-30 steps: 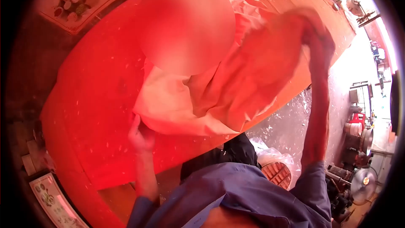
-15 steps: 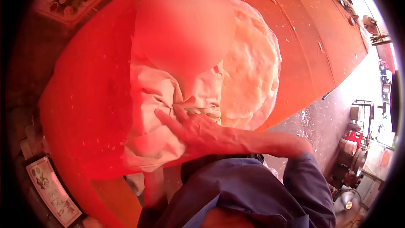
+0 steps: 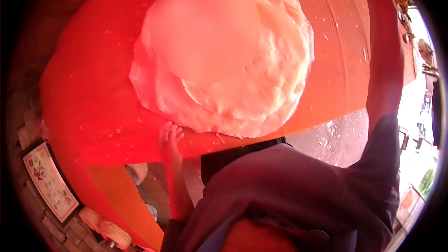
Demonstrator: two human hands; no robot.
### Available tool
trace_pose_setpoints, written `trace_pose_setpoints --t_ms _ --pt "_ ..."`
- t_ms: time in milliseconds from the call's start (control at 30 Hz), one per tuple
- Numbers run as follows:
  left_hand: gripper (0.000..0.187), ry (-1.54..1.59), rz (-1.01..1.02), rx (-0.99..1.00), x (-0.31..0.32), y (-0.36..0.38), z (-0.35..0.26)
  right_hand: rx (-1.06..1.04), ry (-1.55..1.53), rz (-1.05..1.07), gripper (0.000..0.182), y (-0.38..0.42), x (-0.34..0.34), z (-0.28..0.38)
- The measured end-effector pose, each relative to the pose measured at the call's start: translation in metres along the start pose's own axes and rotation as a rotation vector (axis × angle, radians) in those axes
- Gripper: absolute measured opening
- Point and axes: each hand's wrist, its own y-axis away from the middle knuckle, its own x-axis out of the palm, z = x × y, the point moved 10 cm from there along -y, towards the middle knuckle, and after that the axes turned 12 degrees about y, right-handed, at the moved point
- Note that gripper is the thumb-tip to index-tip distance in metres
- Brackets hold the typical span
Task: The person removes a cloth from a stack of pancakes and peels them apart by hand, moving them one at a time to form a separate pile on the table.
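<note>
A large, round, pale dough-like mass (image 3: 280, 70) with an uneven surface and layered edges lies on the red-orange table (image 3: 102, 93). A blurred disc hides much of its upper left part. My left hand (image 3: 171, 133) is at the near table edge, just below the lower left rim of the mass, its fingers slightly bent and apart with nothing seen in them. My right arm stretches up along the right side, and its hand is beyond the top of the view.
Small pale scraps dot the table. At the lower left are a framed sign with writing (image 3: 50, 182) and a pale lumpy object (image 3: 105, 227). Speckled floor (image 3: 333, 140) shows beyond the near table edge. Cluttered items stand at the far right.
The light cloth over the left part of the mass is gone from view. My right hand has left it, and that arm now reaches up at the right. My left hand has come into sight.
</note>
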Motion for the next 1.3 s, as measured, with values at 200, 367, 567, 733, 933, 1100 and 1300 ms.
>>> trace_pose_setpoints --t_ms 200,367,567,733,933,1100,1300 --pt "0.048 0.265 -0.007 -0.178 0.009 -0.011 0.039 1.001 0.023 0.160 0.053 0.312 -0.043 -0.284" --pt "0.035 0.460 -0.054 -0.301 0.000 -0.014 0.054 1.300 -0.500 0.121 0.051 0.422 0.019 -0.252" --pt "0.027 0.601 -0.029 -0.395 0.013 -0.014 0.054 1.341 -0.503 0.122 0.049 0.422 0.027 -0.257" --pt "0.027 0.533 0.119 -0.408 0.008 -0.033 0.066 1.270 -0.257 0.272 0.042 0.412 0.042 -0.259" --pt "0.042 0.572 0.226 -0.277 0.036 -0.018 0.043 1.035 0.281 0.217 0.040 0.386 0.021 -0.236" --pt "0.047 0.750 0.313 -0.295 0.044 -0.019 0.049 1.069 -0.792 0.152 0.047 0.379 0.076 -0.232" --pt "0.047 0.744 0.338 -0.240 0.040 -0.010 0.058 1.156 -0.735 0.169 0.047 0.387 0.066 -0.242"
